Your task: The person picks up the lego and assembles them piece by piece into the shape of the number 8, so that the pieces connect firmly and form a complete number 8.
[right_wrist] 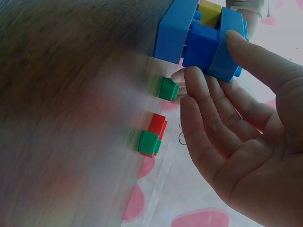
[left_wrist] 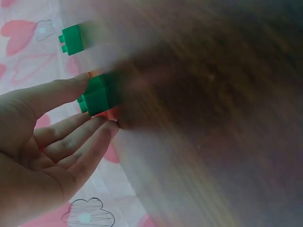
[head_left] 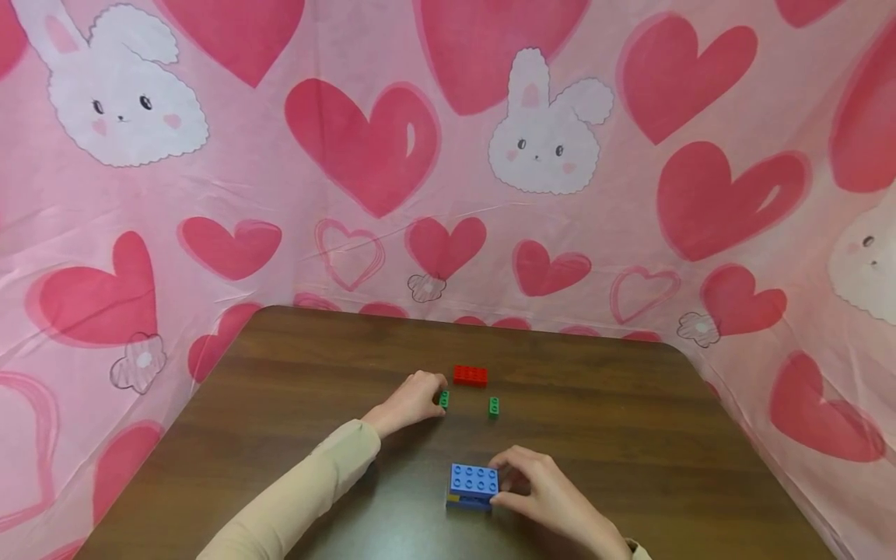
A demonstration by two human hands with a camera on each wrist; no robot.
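My left hand [head_left: 413, 400] is at a small green brick [head_left: 444, 399] on the table, which lies between its thumb and fingertips. In the left wrist view the thumb touches one side of this green brick [left_wrist: 97, 95], with fingertips at the other side. Nearer to me stands a stack of blue bricks [head_left: 474, 482] with a yellow brick [right_wrist: 209, 13] between its layers. My right hand [head_left: 549, 490] holds the stack by its right end. Its thumb presses the upper blue brick [right_wrist: 229, 45], and fingertips lie against the stack's side.
Behind the hands lies a red brick [head_left: 470, 376]. A second small green brick [head_left: 494, 407] stands to the right of the left hand. The brown wooden table [head_left: 630, 412] ends at a pink cloth [head_left: 476, 257] with hearts and rabbits.
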